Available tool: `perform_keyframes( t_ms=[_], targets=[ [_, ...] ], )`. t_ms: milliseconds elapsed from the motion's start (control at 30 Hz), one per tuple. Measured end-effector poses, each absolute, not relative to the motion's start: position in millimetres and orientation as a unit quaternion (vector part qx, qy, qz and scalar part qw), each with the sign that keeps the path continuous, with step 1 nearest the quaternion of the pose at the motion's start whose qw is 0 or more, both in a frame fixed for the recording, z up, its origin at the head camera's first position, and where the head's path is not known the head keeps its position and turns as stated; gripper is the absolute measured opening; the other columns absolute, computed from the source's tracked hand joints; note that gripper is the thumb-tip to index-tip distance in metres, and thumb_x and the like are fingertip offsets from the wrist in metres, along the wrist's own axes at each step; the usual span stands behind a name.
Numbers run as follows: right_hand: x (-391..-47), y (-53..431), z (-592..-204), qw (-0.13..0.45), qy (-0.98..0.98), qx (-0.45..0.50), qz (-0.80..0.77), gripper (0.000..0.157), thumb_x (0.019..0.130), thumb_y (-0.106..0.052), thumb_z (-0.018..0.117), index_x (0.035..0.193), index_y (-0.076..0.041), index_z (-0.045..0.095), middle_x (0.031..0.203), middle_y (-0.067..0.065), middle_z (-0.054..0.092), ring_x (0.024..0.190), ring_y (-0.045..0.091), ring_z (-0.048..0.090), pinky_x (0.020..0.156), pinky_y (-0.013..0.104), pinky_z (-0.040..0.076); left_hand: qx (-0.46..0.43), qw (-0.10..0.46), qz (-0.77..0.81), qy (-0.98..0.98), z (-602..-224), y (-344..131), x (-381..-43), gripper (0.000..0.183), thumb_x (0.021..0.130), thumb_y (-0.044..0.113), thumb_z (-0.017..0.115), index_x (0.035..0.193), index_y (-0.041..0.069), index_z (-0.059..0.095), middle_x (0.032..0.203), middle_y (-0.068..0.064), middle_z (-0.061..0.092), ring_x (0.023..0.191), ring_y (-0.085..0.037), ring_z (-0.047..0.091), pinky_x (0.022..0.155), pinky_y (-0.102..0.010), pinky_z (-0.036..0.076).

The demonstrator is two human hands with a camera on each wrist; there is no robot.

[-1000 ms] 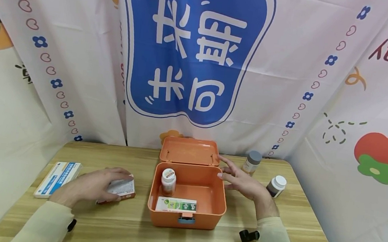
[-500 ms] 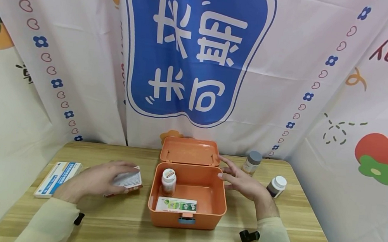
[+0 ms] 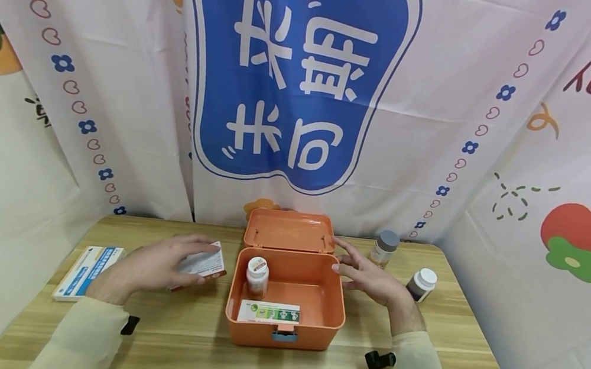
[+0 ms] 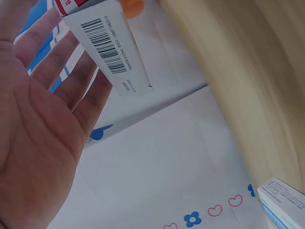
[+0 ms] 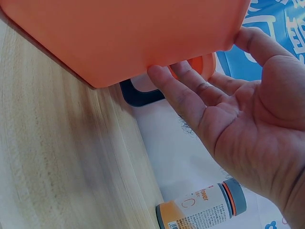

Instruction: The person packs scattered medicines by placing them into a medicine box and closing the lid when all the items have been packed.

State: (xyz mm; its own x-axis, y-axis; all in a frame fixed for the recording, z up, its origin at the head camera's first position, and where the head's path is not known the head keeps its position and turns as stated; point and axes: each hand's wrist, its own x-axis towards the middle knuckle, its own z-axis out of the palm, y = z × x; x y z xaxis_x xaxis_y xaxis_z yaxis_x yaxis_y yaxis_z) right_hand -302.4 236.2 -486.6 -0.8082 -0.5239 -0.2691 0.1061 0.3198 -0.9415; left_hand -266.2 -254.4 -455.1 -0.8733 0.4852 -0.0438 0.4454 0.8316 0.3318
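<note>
My left hand (image 3: pixel 162 264) grips a small white medicine box (image 3: pixel 207 264) with a red edge, between thumb and fingers, left of the orange storage box (image 3: pixel 249 334). In the left wrist view, the barcode end of the medicine box (image 4: pixel 109 47) faces the camera. The storage box's lid (image 3: pixel 289 231) stands raised at the back. Inside are a white-capped pill bottle (image 3: pixel 256 282) and a white-and-green carton (image 3: pixel 268 313). My right hand (image 3: pixel 374 281) touches the storage box's right side with spread fingers; in the right wrist view, the thumb is right at its rim.
Blue-and-white medicine boxes (image 3: pixel 86 274) lie at the table's left. On the right stand a grey-capped bottle (image 3: pixel 384 249) and a dark bottle with a white cap (image 3: pixel 421 284). A printed curtain (image 3: pixel 413 130) hangs behind the table (image 3: pixel 193 359).
My left hand has moved right and slightly toward the back with the medicine box, closer to the orange storage box. The right hand has stayed in place.
</note>
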Motion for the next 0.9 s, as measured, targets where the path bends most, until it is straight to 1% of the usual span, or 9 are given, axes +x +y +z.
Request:
perform_keyframes(
  t_ms=[100, 300, 467, 600, 900],
  targets=[
    [-303, 236, -487, 0.279, 0.763, -0.136, -0.567, 0.076, 0.106, -0.040, 0.063, 0.166, -0.046, 0.016, 0.167, 0.015, 0.037, 0.150, 0.035, 0.048, 0.115, 0.054, 0.053, 0.239, 0.064, 0.164, 0.955, -451, -252, -267, 0.068, 0.091, 0.050, 0.079, 0.153, 0.040, 0.053, 0.165, 0.002, 0.048, 0.148, -0.034, 0.051, 0.113, -0.065, 0.049],
    [-303, 237, -487, 0.280, 0.762, -0.137, -0.568, 0.076, 0.107, -0.040, 0.062, 0.166, -0.046, 0.016, 0.166, 0.015, 0.038, 0.150, 0.035, 0.049, 0.115, 0.054, 0.053, 0.233, 0.055, 0.166, 0.957, -443, -246, -267, 0.069, 0.092, 0.049, 0.080, 0.154, 0.040, 0.051, 0.166, 0.000, 0.047, 0.147, -0.034, 0.052, 0.112, -0.064, 0.050],
    [-303, 237, -487, 0.279, 0.761, -0.137, -0.569, 0.076, 0.107, -0.040, 0.062, 0.166, -0.046, 0.016, 0.165, 0.015, 0.039, 0.149, 0.034, 0.050, 0.115, 0.053, 0.053, 0.226, 0.045, 0.171, 0.958, -438, -242, -267, 0.071, 0.092, 0.049, 0.080, 0.156, 0.041, 0.050, 0.166, -0.001, 0.046, 0.149, -0.036, 0.050, 0.114, -0.067, 0.048],
    [-304, 237, -487, 0.277, 0.762, -0.138, -0.569, 0.075, 0.107, -0.039, 0.062, 0.166, -0.046, 0.017, 0.164, 0.014, 0.040, 0.148, 0.033, 0.051, 0.114, 0.053, 0.054, 0.224, 0.041, 0.173, 0.958, -434, -238, -268, 0.071, 0.092, 0.052, 0.079, 0.156, 0.043, 0.048, 0.166, 0.001, 0.045, 0.150, -0.035, 0.049, 0.114, -0.067, 0.047],
    [-304, 237, -489, 0.275, 0.764, -0.135, -0.568, 0.076, 0.106, -0.041, 0.063, 0.166, -0.046, 0.017, 0.165, 0.015, 0.039, 0.148, 0.034, 0.050, 0.114, 0.053, 0.054, 0.216, 0.033, 0.169, 0.961, -424, -232, -266, 0.071, 0.093, 0.051, 0.078, 0.156, 0.045, 0.046, 0.168, 0.003, 0.044, 0.151, -0.036, 0.048, 0.114, -0.068, 0.047]
  ],
)
